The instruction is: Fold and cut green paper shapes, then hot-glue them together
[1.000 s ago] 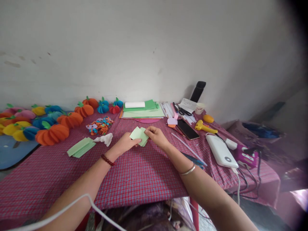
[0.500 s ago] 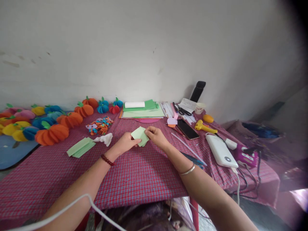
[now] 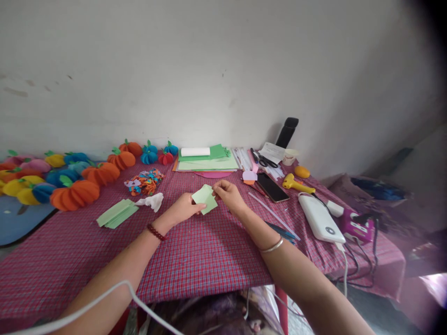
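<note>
Pale green square papers [image 3: 205,199] are pinched in my left hand [image 3: 186,207], thumb on top, above the middle of the table. At their upper right corner, my right hand [image 3: 228,195] has its thumb and forefinger closed on the edge. How many sheets lie together there I cannot tell. Left of my left hand, a crumpled white tissue [image 3: 152,202] lies beside a fanned stack of pale green paper strips [image 3: 118,214]. A heap of small orange, blue and lilac paper scraps [image 3: 145,182] sits just behind the tissue.
Colourful paper pumpkins [image 3: 75,193] crowd the left side. Green paper sheets [image 3: 209,163] are stacked by the wall. To the right are black scissors [image 3: 267,160], a phone [image 3: 272,187], a yellow glue gun [image 3: 296,184], a white power bank [image 3: 320,218] and a purple power strip [image 3: 356,227]. A white cable crosses my left forearm.
The pale green papers have shifted slightly right and turned a little in my left hand. My right fingers have moved slightly up along their corner.
</note>
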The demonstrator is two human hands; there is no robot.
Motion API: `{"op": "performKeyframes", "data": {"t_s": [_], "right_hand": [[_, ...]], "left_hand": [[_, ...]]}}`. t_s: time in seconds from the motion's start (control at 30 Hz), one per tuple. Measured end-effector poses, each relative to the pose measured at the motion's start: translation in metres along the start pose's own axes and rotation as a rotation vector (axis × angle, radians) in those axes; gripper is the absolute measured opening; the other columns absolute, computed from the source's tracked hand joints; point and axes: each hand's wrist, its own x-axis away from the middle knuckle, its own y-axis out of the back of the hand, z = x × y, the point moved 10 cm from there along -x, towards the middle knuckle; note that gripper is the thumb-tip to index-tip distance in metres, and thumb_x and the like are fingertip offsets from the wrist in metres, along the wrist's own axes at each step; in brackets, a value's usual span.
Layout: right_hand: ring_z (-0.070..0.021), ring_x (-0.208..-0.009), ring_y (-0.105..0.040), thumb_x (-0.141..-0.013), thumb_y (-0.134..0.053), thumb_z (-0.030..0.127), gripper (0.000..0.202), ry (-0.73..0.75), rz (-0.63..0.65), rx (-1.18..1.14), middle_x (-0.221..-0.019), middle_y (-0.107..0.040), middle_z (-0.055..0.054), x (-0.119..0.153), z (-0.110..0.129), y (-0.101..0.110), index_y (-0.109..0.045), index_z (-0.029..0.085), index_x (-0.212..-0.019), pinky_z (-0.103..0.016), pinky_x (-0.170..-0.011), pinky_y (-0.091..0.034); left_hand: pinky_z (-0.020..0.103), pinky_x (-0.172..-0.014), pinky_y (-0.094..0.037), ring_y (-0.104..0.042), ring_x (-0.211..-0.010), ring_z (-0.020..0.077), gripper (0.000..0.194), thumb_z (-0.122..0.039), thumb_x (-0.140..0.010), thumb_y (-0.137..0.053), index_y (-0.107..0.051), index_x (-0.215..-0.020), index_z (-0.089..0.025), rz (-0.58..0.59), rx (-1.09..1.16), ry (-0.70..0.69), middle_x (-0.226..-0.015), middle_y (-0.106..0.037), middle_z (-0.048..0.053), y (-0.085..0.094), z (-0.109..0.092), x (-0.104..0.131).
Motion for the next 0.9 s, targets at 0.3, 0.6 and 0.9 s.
{"op": "performKeyframes", "data": {"t_s": [0.3, 0.6, 0.9], "right_hand": [[-0.0085, -0.050, -0.045, -0.067, -0.064, 0.030, 0.017, 0.036, -0.011, -0.012, -0.055, -0.050, 0.005, 0.003, 0.006, -0.002, -0.053, 0.017, -0.063, -0.021, -0.050, -0.037], [-0.0096, -0.049, -0.049, -0.078, -0.052, 0.039, 0.030, 0.042, 0.022, -0.018, -0.054, -0.053, 0.002, 0.005, 0.011, -0.004, -0.050, 0.018, -0.057, -0.023, -0.052, -0.042], [-0.0094, -0.050, -0.049, -0.078, -0.052, 0.039, 0.026, 0.032, 0.017, -0.019, -0.058, -0.054, 0.001, 0.004, 0.009, -0.003, -0.051, 0.018, -0.062, -0.023, -0.051, -0.041]], "left_hand": [[0.029, -0.059, -0.048, -0.062, -0.061, 0.0193, 0.027, -0.027, -0.071, -0.061, -0.071, -0.089, -0.010, 0.007, -0.037, 0.009, -0.073, -0.072, 0.006, 0.000, 0.000, 0.001], [0.028, -0.059, -0.047, -0.062, -0.060, 0.0182, 0.023, -0.028, -0.072, -0.060, -0.070, -0.084, -0.010, 0.018, -0.042, 0.006, -0.071, -0.071, 0.005, -0.001, -0.002, 0.002], [0.028, -0.060, -0.048, -0.062, -0.061, 0.0185, 0.024, -0.027, -0.072, -0.060, -0.070, -0.085, -0.010, 0.021, -0.055, 0.007, -0.072, -0.071, 0.005, -0.001, -0.002, 0.002]]}}
